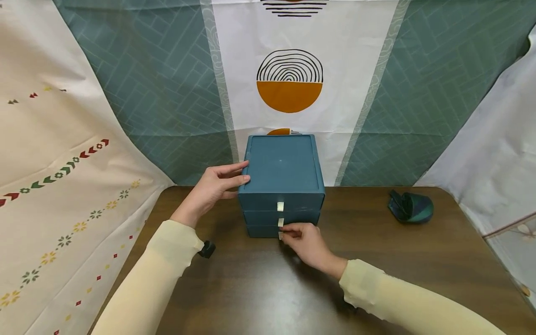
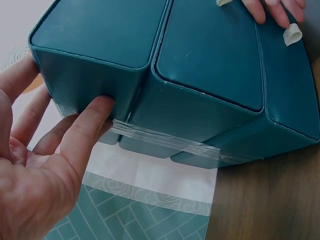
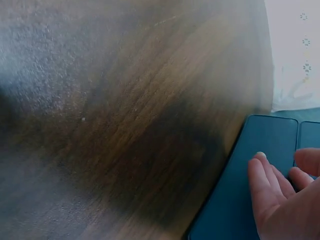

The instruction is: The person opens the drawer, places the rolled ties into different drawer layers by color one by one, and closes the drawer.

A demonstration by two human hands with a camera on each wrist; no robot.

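A dark blue box with three stacked drawers (image 1: pixel 281 203) stands on the table; each drawer front carries a small cream pull tab. My left hand (image 1: pixel 213 188) rests on its left side, thumb near the upper edge. In the left wrist view, the left fingers (image 2: pixel 82 130) are spread against the side panel, above a strip of clear tape (image 2: pixel 170 140). My right hand (image 1: pixel 307 244) is at the front, its fingertips right beside the lowest pull tab (image 2: pixel 292 34). The right wrist view shows its fingers (image 3: pixel 272 180) extended in front of the lowest drawer (image 3: pixel 225 200).
A rolled dark green and navy cloth (image 1: pixel 412 207) lies at the right on the brown wooden table (image 1: pixel 251 288). Behind the box hangs a green and white patterned curtain (image 1: pixel 289 37). An embroidered cream cloth (image 1: pixel 63 177) lines the left, and a white cloth (image 1: pixel 498 153) the right.
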